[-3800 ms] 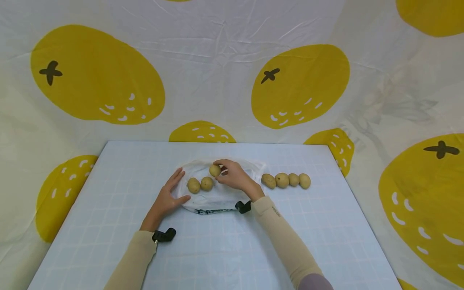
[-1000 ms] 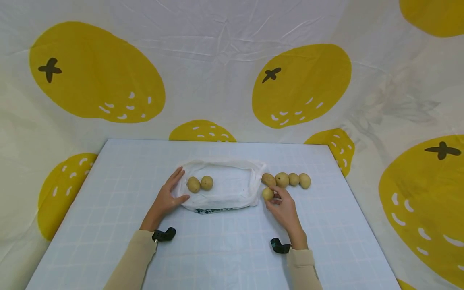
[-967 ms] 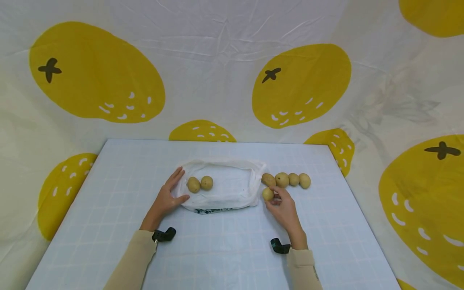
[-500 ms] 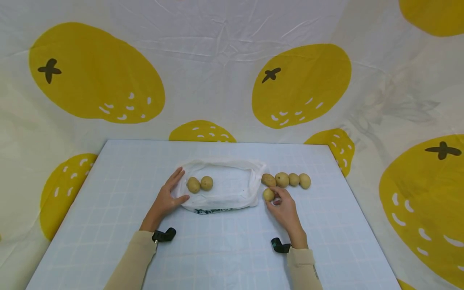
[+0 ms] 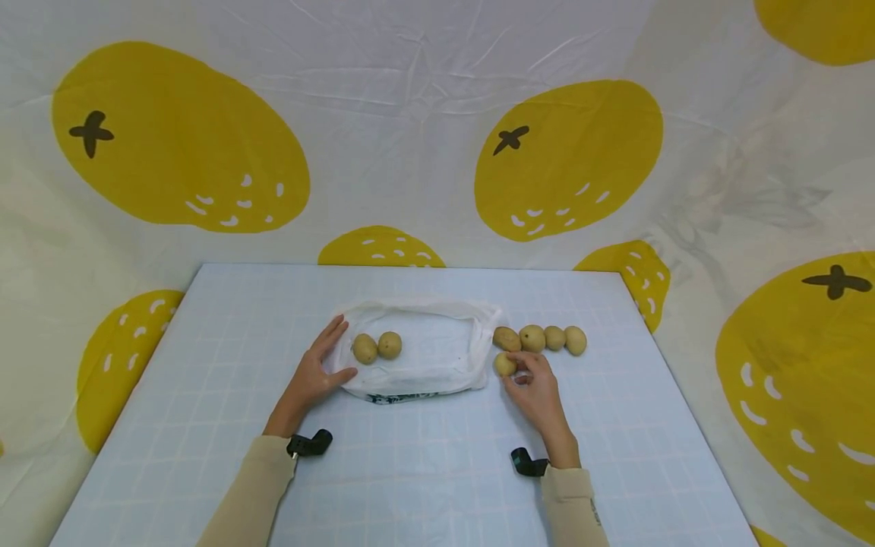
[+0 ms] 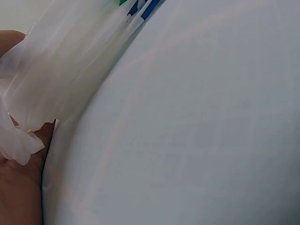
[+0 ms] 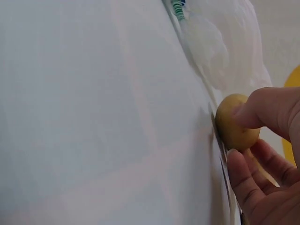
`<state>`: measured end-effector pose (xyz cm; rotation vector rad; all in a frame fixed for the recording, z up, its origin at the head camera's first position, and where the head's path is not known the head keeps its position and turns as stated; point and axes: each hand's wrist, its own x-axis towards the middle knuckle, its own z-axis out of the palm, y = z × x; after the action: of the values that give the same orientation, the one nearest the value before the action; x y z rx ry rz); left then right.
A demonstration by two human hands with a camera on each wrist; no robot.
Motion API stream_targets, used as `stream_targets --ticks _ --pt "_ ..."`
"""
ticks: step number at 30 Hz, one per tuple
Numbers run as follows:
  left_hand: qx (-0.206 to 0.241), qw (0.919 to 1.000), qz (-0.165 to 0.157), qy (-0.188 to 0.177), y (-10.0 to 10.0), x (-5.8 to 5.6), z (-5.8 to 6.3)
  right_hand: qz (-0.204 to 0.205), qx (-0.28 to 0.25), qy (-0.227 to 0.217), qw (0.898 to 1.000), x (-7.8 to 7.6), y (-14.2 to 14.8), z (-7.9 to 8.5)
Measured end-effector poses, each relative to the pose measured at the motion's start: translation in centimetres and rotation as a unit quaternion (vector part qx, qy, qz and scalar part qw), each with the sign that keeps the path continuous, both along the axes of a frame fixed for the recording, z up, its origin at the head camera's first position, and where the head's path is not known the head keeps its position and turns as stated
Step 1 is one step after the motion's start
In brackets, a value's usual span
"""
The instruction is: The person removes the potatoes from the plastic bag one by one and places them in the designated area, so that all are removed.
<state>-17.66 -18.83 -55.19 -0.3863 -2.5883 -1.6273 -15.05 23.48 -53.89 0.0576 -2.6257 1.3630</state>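
In the head view my right hand [image 5: 536,391] holds a small round potato [image 5: 505,365] between thumb and fingertips, just right of a white plastic bag [image 5: 417,382]. The right wrist view shows the thumb pressed on this potato [image 7: 229,123], low by the tabletop. Two potatoes [image 5: 377,347] lie side by side at the left inside the bag, whose mouth is spread wide. At the bag's left end is my left hand [image 5: 314,374], thumb and fingers spread against its side. Thin plastic partly covers that hand in the left wrist view.
Several potatoes [image 5: 540,339] stand in a row right of the bag, just beyond my right hand. The table [image 5: 410,471] has a pale checked cover, and a curtain with yellow fruit prints [image 5: 437,167] hangs behind it.
My right hand has carried a potato out of the bag to the right, down in front of the row. Over the last second it has hardly moved. The left hand stays in place.
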Motion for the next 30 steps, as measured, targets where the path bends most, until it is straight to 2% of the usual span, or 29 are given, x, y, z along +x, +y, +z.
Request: stream_targets --ticks 10,20,25,30 --pt "-0.005 1.0000 0.007 -0.003 0.0 0.1 -0.1 0.008 -0.016 -0.020 1.000 0.1 0.4 0.2" --pt "0.002 1.0000 0.000 -0.002 0.0 0.2 0.0 0.018 -0.008 -0.012 1.000 0.1 0.4 0.3" --pt "0.001 1.0000 0.000 -0.003 0.0 0.2 -0.1 0.020 0.012 -0.016 1.000 0.2 0.5 0.6" --pt "0.000 1.0000 -0.002 -0.002 -0.1 0.1 -0.2 0.027 0.036 0.001 0.999 0.1 0.6 1.2"
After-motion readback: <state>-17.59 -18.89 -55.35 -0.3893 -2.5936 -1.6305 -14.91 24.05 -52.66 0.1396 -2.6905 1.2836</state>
